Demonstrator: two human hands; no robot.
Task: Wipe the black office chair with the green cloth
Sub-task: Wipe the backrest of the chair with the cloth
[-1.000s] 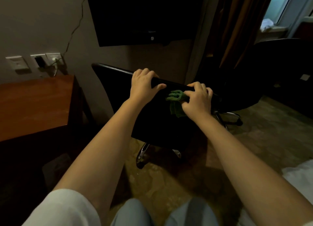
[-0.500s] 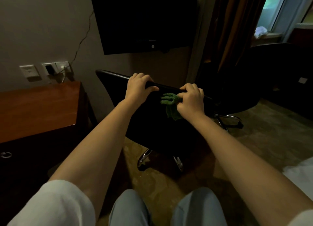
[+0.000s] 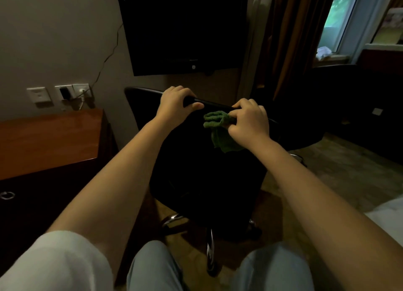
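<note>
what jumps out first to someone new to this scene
The green cloth, bunched in the right hand against the back of the black office chair at centre, stands out most. The left hand grips the backrest's top edge beside it. A dark screen hangs on the wall above; a wooden desk sits at left.

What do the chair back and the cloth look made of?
The black office chair: smooth, faintly glossy, likely leather or vinyl; a highlight runs along its top edge. The green cloth: soft, nubby, probably microfibre or terry; it bunches and drapes.
</note>
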